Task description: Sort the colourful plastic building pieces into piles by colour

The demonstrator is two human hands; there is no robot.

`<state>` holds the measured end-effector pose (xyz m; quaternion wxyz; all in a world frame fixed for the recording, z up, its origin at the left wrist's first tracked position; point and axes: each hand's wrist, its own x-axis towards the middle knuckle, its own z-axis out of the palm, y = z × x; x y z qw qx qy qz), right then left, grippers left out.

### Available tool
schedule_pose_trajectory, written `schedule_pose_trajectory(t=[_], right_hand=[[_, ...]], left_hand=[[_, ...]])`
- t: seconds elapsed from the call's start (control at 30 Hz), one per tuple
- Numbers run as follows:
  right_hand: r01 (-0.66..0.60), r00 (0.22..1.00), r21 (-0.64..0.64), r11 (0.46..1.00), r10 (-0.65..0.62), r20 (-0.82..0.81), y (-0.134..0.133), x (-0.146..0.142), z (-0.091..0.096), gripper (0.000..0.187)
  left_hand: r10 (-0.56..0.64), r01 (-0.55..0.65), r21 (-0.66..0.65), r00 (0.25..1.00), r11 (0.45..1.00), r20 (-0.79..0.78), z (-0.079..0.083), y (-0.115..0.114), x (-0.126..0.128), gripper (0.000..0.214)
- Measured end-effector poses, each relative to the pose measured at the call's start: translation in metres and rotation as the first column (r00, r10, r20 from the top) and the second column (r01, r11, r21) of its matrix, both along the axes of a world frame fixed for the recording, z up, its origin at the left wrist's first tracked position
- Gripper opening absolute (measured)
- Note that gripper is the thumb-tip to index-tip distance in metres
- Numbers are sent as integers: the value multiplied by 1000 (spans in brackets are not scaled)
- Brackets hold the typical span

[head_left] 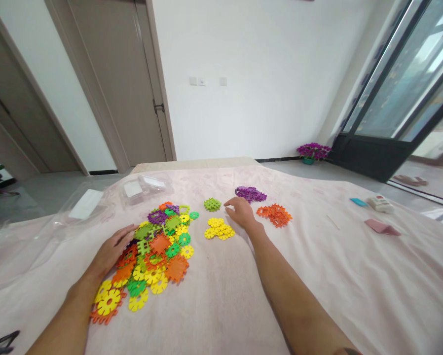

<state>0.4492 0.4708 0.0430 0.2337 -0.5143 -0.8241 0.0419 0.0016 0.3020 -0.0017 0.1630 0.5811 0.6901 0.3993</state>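
Beside the left edge of a mixed pile of plastic interlocking pieces (160, 244) rests my left hand (114, 246), its fingers stretched out and touching the pile. Orange, yellow, green, light green and purple pieces overlap there, some flower-shaped discs, others toothed squares. My right hand (239, 212) hovers just right of a small light green group (212, 204), fingers slightly apart, with no piece visible in them. Nearer me lies a group of yellow discs (219, 230). Purple pieces (250, 194) sit behind my right hand, and orange toothed pieces (275, 215) are to its right.
A pale pink cloth (221, 305) covers the table. Clear plastic containers (84, 204) stand at the left. On the right are a blue item (358, 202), a whitish object (380, 204), a folded pink cloth (382, 227) and a thin white stick (333, 222). Black-framed glasses (3, 341) lie front left.
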Motion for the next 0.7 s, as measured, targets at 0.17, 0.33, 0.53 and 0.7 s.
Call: schedule_pose_trajectory(t=[0.17, 0.33, 0.53, 0.7], right_hand=[[-172, 965, -186, 967, 204, 168, 4, -46, 12, 25], [-32, 971, -177, 984, 73, 227, 6, -63, 13, 29], [-121, 988, -153, 981, 134, 75, -30, -70, 14, 34], [-307, 951, -169, 936, 309, -20, -90, -77, 7, 34]], left_hand=[[-10, 10, 5, 996, 1000, 89, 2, -3, 0, 68], [-28, 26, 11, 987, 1000, 158, 4, -4, 0, 70], [-49, 41, 38, 969, 998, 243, 16, -13, 8, 76], [-75, 75, 7, 990, 997, 122, 15, -39, 17, 75]])
